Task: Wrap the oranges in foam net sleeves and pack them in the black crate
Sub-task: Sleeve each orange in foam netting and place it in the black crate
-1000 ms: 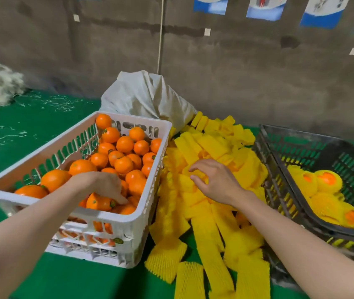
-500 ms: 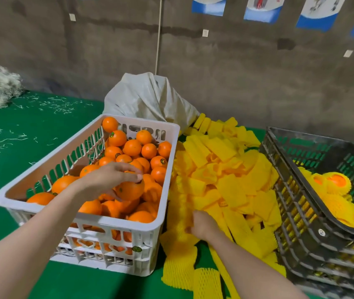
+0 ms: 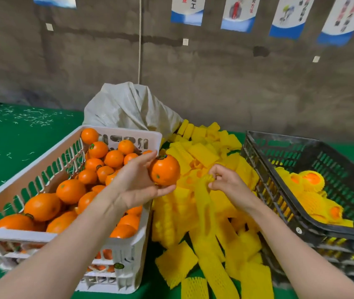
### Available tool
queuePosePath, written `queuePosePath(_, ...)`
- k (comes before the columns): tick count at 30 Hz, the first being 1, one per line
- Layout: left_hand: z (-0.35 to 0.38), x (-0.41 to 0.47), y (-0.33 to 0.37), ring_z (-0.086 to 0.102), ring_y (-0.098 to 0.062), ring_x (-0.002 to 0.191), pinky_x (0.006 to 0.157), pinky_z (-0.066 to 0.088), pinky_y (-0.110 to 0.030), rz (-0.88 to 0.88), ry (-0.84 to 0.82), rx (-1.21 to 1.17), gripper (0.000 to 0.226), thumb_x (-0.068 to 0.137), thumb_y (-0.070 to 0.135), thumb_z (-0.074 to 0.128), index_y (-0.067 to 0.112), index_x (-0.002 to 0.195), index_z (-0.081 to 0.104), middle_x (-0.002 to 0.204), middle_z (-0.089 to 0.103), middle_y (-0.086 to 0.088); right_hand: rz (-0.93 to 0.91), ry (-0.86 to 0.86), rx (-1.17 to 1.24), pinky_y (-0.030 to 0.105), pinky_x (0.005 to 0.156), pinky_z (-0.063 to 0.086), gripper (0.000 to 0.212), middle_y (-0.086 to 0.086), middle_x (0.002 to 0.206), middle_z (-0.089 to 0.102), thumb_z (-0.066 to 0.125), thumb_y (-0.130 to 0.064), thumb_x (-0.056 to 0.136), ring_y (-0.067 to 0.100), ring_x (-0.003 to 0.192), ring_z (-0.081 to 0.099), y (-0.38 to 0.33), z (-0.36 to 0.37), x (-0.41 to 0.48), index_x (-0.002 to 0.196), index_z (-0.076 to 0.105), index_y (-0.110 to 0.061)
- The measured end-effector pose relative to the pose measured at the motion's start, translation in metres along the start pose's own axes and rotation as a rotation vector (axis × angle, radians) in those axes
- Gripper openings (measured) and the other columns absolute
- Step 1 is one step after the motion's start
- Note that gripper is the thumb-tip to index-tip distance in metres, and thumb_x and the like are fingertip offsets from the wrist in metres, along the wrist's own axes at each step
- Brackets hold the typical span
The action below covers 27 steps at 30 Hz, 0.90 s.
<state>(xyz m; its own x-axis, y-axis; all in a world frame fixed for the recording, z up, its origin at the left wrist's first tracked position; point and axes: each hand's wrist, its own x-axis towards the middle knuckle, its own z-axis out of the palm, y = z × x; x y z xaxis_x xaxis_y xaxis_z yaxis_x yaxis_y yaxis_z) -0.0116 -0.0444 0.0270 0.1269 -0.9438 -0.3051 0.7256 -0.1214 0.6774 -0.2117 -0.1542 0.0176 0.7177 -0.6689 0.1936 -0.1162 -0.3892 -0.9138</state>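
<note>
Head view: our left hand (image 3: 137, 183) curls round one orange (image 3: 164, 172), held just past the right rim of the white crate (image 3: 9, 235), above the heap of yellow foam sleeves (image 3: 203, 153). Our right hand (image 3: 229, 182), further right of the white crate, pinches the top of one sleeve (image 3: 203, 205), which hangs over the heap. The black crate (image 3: 284, 137) stands well right of the white crate, with wrapped oranges (image 3: 310, 180) inside.
</note>
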Motion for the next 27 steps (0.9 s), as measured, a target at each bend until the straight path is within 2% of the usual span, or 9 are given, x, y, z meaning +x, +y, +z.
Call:
queuePosePath(3,0.032,0.008,-0.019,0.060,-0.034,0.094,0.066,0.051,-0.052,-0.002,0.063,-0.004,0.025,0.093,0.020,0.054,0.014,0.117,0.051,0.115,0.056,-0.015,-0.037,-0.059,0.159,0.010,0.051,0.032,0.024,-0.009,0.060,0.043,0.051,0.011,0.073,-0.006,0.051,0.041,-0.017,0.005,-0.016,0.077,0.042,-0.010)
queuePosePath(7,0.055,0.017,-0.046,0.062,-0.032,0.079,0.055,0.057,-0.045,-0.005,0.136,0.036,0.036,0.090,0.018,0.059,0.007,0.124,0.051,0.119,0.057,-0.022,-0.018,-0.093,0.294,0.030,0.065,0.034,0.024,0.010,0.071,0.046,0.048,0.015,0.076,0.017,0.069,0.047,-0.016,0.008,-0.027,0.077,0.043,-0.008)
queuePosePath(11,0.062,0.027,-0.067,0.058,-0.021,0.092,0.074,0.051,-0.036,0.145,0.203,0.152,0.052,0.090,0.016,0.058,0.015,0.140,0.042,0.124,0.054,-0.011,0.049,-0.149,0.430,0.023,0.056,0.033,0.012,-0.003,0.059,0.048,0.045,-0.001,0.064,0.008,0.057,0.044,-0.009,0.009,-0.033,0.073,0.042,-0.010)
queuePosePath(14,0.066,0.028,-0.075,0.059,-0.027,0.102,0.070,0.050,-0.034,0.150,0.164,0.121,0.045,0.090,0.008,0.055,0.014,0.134,0.048,0.120,0.059,-0.015,0.095,-0.143,0.468,0.026,0.056,0.029,0.012,-0.002,0.058,0.043,0.043,-0.001,0.064,0.010,0.057,0.039,-0.002,0.006,-0.034,0.071,0.041,-0.010)
queuePosePath(16,0.068,0.029,-0.080,0.062,-0.022,0.098,0.068,0.051,-0.030,0.195,0.195,0.157,0.043,0.091,0.006,0.054,0.015,0.132,0.047,0.121,0.059,-0.015,0.097,-0.120,0.401,0.021,0.054,0.031,0.017,-0.008,0.054,0.045,0.044,0.006,0.072,0.005,0.054,0.040,0.001,0.007,-0.034,0.074,0.042,-0.011)
queuePosePath(18,0.071,0.029,-0.088,0.062,-0.006,0.077,0.057,0.050,-0.019,0.318,0.298,0.271,0.037,0.093,0.011,0.056,0.021,0.128,0.047,0.104,0.059,-0.002,0.083,-0.029,0.297,0.017,0.052,0.032,0.029,-0.013,0.052,0.048,0.040,0.015,0.082,0.000,0.050,0.041,0.005,0.012,-0.031,0.077,0.046,-0.012)
queuePosePath(20,0.073,0.031,-0.098,0.052,0.001,0.077,0.058,0.044,-0.014,0.438,0.396,0.316,0.038,0.093,0.020,0.058,0.025,0.128,0.044,0.098,0.051,0.008,0.051,0.128,0.175,0.020,0.050,0.030,0.030,-0.006,0.056,0.050,0.040,0.016,0.084,0.003,0.050,0.040,0.009,0.021,-0.029,0.082,0.055,-0.010)
queuePosePath(23,0.073,0.035,-0.108,0.046,-0.002,0.088,0.065,0.034,-0.011,0.547,0.468,0.353,0.040,0.094,0.029,0.056,0.026,0.131,0.041,0.109,0.045,0.009,-0.135,0.323,-0.202,0.025,0.058,0.034,0.014,0.004,0.075,0.059,0.049,0.005,0.088,0.009,0.058,0.046,0.015,0.030,-0.029,0.096,0.061,0.003)
queuePosePath(27,0.070,0.036,-0.114,0.045,0.007,0.092,0.069,0.035,-0.012,0.575,0.429,0.300,0.030,0.095,0.033,0.053,0.031,0.124,0.044,0.104,0.045,0.020,-0.217,0.398,-0.328,0.023,0.064,0.033,0.038,0.017,0.091,0.065,0.039,-0.018,0.081,0.019,0.071,0.053,0.011,0.028,-0.030,0.099,0.059,0.009)
